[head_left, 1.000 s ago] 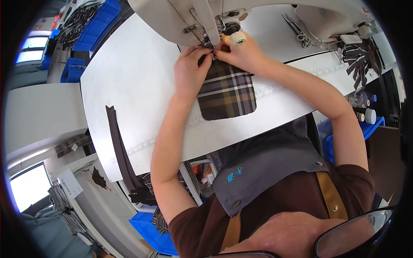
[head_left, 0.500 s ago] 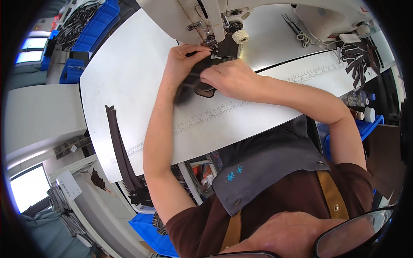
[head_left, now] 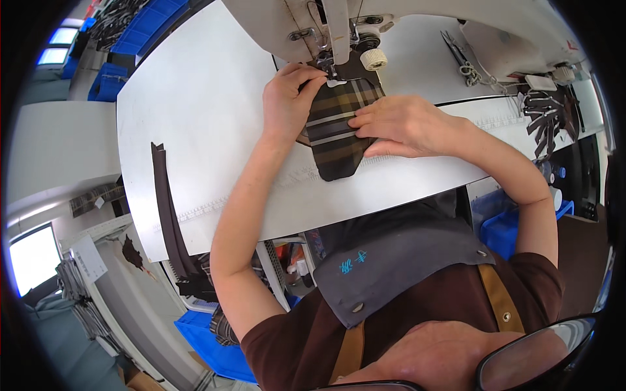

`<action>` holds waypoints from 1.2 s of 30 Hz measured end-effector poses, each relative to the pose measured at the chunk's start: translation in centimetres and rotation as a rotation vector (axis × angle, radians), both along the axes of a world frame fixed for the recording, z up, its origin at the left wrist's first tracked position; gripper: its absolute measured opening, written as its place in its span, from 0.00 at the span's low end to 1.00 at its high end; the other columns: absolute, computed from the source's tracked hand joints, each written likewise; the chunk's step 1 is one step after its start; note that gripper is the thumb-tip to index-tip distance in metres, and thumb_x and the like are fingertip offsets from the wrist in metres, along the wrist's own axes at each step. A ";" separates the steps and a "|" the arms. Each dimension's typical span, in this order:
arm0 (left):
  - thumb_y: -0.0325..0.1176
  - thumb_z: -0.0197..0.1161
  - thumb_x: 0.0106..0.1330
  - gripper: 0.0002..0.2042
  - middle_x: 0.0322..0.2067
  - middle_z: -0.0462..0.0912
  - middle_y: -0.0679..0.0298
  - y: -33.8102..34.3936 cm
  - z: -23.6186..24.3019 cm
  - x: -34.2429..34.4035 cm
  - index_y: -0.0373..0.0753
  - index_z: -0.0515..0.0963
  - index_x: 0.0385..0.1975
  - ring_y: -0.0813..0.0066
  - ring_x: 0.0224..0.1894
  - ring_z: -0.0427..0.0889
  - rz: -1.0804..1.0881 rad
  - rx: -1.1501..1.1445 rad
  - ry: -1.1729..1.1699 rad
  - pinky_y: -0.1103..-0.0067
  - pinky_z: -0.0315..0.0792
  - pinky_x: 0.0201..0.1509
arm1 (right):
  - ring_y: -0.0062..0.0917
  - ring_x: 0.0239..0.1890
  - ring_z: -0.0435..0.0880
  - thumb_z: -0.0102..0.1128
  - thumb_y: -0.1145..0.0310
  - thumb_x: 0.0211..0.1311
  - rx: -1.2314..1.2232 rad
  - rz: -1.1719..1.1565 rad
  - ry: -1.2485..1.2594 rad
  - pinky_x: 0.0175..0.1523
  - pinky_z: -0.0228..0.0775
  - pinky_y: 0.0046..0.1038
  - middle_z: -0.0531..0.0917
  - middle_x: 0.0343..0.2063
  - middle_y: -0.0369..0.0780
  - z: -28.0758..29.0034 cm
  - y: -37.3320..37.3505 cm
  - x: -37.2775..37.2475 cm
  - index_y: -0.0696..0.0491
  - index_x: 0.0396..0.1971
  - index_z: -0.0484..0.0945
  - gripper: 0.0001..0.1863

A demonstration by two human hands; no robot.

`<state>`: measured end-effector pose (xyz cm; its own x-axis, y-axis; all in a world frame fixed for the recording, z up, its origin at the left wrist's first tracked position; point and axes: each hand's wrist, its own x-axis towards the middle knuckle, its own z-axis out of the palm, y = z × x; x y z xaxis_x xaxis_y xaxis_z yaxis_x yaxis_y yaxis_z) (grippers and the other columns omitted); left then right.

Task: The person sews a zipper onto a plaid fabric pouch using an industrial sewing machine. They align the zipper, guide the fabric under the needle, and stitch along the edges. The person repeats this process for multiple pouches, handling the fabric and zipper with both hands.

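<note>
A brown-and-black plaid fabric piece lies under the presser foot of a white sewing machine, with another dark layer partly showing beneath it. My left hand pinches the fabric's upper left edge beside the foot; its fingertips are partly hidden. My right hand lies on the right side of the plaid piece, fingers stretched out over it, thumb lower and apart. Some dark material also shows behind the foot.
A long dark strip lies at the table's left. Scissors and a bundle of dark straps are at the right. Blue bins stand beside and below the table, near bottles on the right.
My right hand has moved from the needle area down and rightward onto the fabric, its fingers now extended. The plaid piece has been turned and shifted. My left hand stays beside the foot.
</note>
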<state>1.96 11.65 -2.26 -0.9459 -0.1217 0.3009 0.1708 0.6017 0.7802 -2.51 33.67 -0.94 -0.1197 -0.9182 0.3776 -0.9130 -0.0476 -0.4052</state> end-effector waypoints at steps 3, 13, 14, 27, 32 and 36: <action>0.26 0.63 0.57 0.06 0.33 0.82 0.61 -0.2 0.1 0.0 0.33 0.82 0.32 0.73 0.37 0.78 -0.014 -0.010 -0.013 0.80 0.69 0.44 | 0.32 0.45 0.80 0.61 0.62 0.55 -0.099 -0.067 0.112 0.48 0.72 0.32 0.82 0.39 0.40 -0.4 -1.9 -0.3 0.56 0.37 0.78 0.15; 0.26 0.64 0.54 0.05 0.31 0.82 0.62 -0.5 -0.2 -0.1 0.36 0.83 0.30 0.70 0.34 0.81 -0.026 -0.021 0.012 0.79 0.73 0.39 | 0.35 0.55 0.72 0.58 0.59 0.57 -0.054 -0.039 0.118 0.58 0.64 0.35 0.76 0.50 0.41 -2.4 -3.0 -0.6 0.56 0.42 0.76 0.18; 0.26 0.65 0.54 0.05 0.31 0.82 0.62 -0.5 -0.3 -0.1 0.36 0.83 0.30 0.70 0.34 0.81 -0.033 -0.022 0.025 0.78 0.73 0.40 | 0.36 0.51 0.75 0.58 0.60 0.58 -0.110 -0.019 0.039 0.55 0.67 0.35 0.78 0.46 0.41 -2.6 -2.9 -0.8 0.55 0.39 0.77 0.15; 0.23 0.65 0.53 0.06 0.31 0.82 0.63 -0.5 -0.3 0.0 0.36 0.83 0.31 0.71 0.37 0.79 -0.088 -0.102 0.094 0.79 0.72 0.42 | 0.34 0.21 0.78 0.58 0.69 0.51 -0.252 -0.388 0.173 0.25 0.70 0.32 0.77 0.19 0.40 -2.8 -4.9 -3.4 0.56 0.22 0.76 0.06; 0.24 0.65 0.52 0.06 0.30 0.82 0.65 -0.5 -0.8 0.0 0.37 0.83 0.29 0.69 0.36 0.80 -0.087 -0.089 0.143 0.77 0.73 0.41 | 0.19 0.15 0.73 0.59 0.65 0.51 0.440 -0.090 -0.667 0.21 0.63 0.24 0.77 0.13 0.35 3.2 -2.5 -3.9 0.57 0.17 0.79 0.11; 0.22 0.63 0.53 0.08 0.33 0.82 0.63 -0.6 -0.7 0.3 0.37 0.83 0.33 0.71 0.38 0.80 -0.096 -0.124 0.122 0.79 0.73 0.43 | 0.18 0.16 0.71 0.61 0.62 0.53 0.541 -0.027 -0.764 0.22 0.61 0.24 0.76 0.12 0.36 5.0 -0.7 -2.6 0.57 0.17 0.80 0.14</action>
